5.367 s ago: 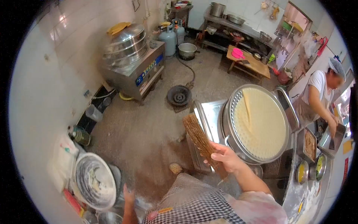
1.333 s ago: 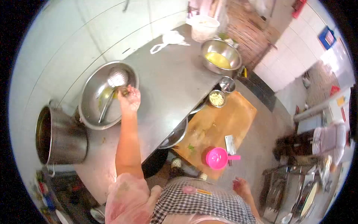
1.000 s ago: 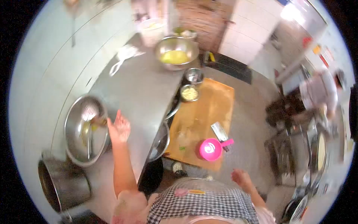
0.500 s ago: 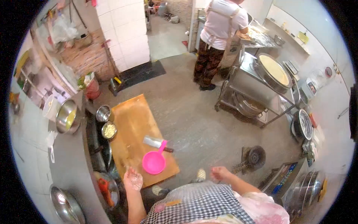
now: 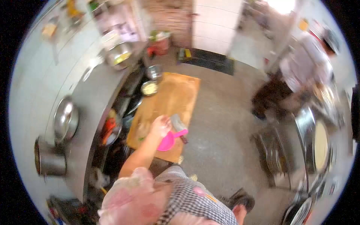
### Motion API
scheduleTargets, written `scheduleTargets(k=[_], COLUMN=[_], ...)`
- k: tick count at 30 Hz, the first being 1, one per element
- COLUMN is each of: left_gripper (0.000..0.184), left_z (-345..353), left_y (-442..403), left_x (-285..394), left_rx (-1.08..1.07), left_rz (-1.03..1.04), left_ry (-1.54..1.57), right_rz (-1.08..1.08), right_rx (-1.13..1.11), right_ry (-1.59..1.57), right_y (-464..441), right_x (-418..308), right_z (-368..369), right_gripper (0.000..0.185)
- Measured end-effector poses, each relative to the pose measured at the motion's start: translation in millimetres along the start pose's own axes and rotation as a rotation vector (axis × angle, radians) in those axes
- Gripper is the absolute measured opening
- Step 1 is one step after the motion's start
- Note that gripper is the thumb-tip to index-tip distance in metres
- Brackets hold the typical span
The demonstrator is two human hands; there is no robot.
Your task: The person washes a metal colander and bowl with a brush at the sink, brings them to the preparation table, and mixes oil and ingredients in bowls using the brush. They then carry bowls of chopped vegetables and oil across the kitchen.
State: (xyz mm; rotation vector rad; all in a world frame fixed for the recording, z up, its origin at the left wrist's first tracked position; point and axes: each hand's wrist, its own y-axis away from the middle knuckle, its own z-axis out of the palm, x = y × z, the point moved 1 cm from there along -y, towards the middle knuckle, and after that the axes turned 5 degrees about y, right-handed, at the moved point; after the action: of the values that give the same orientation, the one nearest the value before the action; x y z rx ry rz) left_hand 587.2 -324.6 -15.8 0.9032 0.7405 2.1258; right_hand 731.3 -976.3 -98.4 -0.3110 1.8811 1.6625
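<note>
Well, on the head view I have the left hand [image 5: 162, 125] out over the near half of the board [image 5: 174, 90]. Its fingers blur too much for me to tell whether they are spread, pressed together or pinching anything.

The pink scoop [image 5: 165, 143] lies towards the board's near edge, its bowl just below the hand and slightly to the right; from my distance I can't make out whether the two touch. Its long axis points right and away from the body, with the handle crossing the handle of the cleaver [image 5: 177, 123]. That blade sits just right of the fingers, and its own length slants from mid-board to the right edge, where the grip reaches the rim.

Plainly the left arm is the nearer one. What I take for the right hand [image 5: 239, 215] shows only as a sliver at the bottom of my view, well apart from the board's right edge; I can't tell how it is held.

At the board's far left corner I see a cup of pale pieces [image 5: 150, 89].

As for writing, I can read no brand or label anywhere. The checked apron [image 5: 187, 195] bears a pink and yellow motif, in which I make out no letters.
</note>
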Motion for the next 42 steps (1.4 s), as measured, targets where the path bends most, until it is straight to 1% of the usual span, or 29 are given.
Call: scheduleTargets(k=[1,3,5,6,9,10,14,15,16,19,22,24,26,28,30,32,34,35,36,38,39,40,41,42], left_gripper=[0.015,0.015,0.015,0.015,0.016,0.017,0.019,0.019,0.019,0.022,0.023,0.023,0.021,0.017,0.018,0.021,0.024,0.026,0.032,0.04,0.044,0.057,0.057,0.053], left_z=[6.3,7.1,6.5,10.8,9.0,2.5,-7.7,-17.7,-34.7,-87.1,-155.6,-200.8,-225.3,-233.2,-249.4,-266.6,-274.1,-278.2,-304.6,-285.4,-274.0,-290.0,-369.4,-373.7], left_y=[-7.3,-27.0,-47.4,-54.8,-74.5,-84.6,-77.6,-69.5,-62.9,-24.8,35.7,85.8,150.4,206.1,236.7,247.1,237.1,227.8,208.0,191.4,173.4,147.0,94.3,75.3], left_x=[10.5,31.9,57.5,59.7,116.5,139.3,220.3,237.7,252.4,286.5,308.0,308.9,314.2,327.8,346.3,377.3,410.8,433.2,463.1,497.1,511.6,528.3,572.5,576.6], left_rx=[0.029,0.049,0.04,0.047,0.087,0.007,0.109,0.136,0.11,0.22,0.288,0.364,0.458,0.583,0.663,0.698,0.762,0.787,0.829,0.976,1.027,0.438,0.832,0.722], left_rz=[0.04,0.083,0.129,0.15,0.254,0.28,0.495,0.53,0.573,0.691,0.812,0.909,1.008,1.102,1.16,1.183,1.19,1.187,1.134,1.094,1.078,1.115,0.85,0.752], left_ry=[0.063,0.147,0.208,0.21,0.256,0.266,0.31,0.316,0.336,0.395,0.42,0.44,0.39,0.335,0.264,0.164,-0.019,-0.117,-0.285,-0.44,-0.52,-0.327,-0.542,-0.629], right_rz=[0.018,0.067,0.09,0.102,0.112,0.11,0.094,0.086,0.075,0.025,-0.042,-0.097,-0.148,-0.259,-0.486,-0.585,-0.284,-0.143,-0.149,-0.145,-0.17,-0.199,-0.223,-0.16], right_rx=[0.031,0.013,-0.044,-0.081,-0.153,-0.174,-0.268,-0.296,-0.327,-0.431,-0.569,-0.669,-0.787,-0.939,-1.12,-1.193,-1.004,-0.899,-0.87,-0.772,-0.784,-0.8,-0.809,-0.809], right_ry=[0.103,0.275,0.402,0.458,0.648,0.704,0.931,0.989,1.047,1.194,1.326,1.404,1.476,1.589,1.732,1.749,1.482,1.335,1.368,1.389,1.378,1.368,1.382,1.345], right_y=[1.2,2.3,2.0,-7.1,-4.9,-4.4,-3.2,-3.7,-5.7,-10.7,-23.5,-32.9,-45.6,-53.2,-56.3,-40.7,-12.4,22.2,40.5,75.0,97.3,122.6,145.3,164.1], right_x=[1.5,8.2,8.3,5.7,2.4,1.1,-0.1,-1.8,-4.3,-10.6,-18.7,-23.0,-17.2,-5.5,4.2,17.4,33.6,46.5,60.3,92.2,106.8,126.0,138.1,150.1], right_z=[4.9,32.2,69.8,85.0,145.3,164.9,231.7,246.1,259.7,297.6,330.8,358.3,385.6,410.2,428.3,438.5,445.0,452.5,457.7,449.6,451.3,459.4,460.3,462.4], right_gripper=[0.017,0.016,0.015,0.015,0.014,0.014,0.013,0.012,0.012,0.012,0.012,0.012,0.013,0.013,0.014,0.014,0.015,0.016,0.021,0.032,0.03,0.028,0.026,0.027])
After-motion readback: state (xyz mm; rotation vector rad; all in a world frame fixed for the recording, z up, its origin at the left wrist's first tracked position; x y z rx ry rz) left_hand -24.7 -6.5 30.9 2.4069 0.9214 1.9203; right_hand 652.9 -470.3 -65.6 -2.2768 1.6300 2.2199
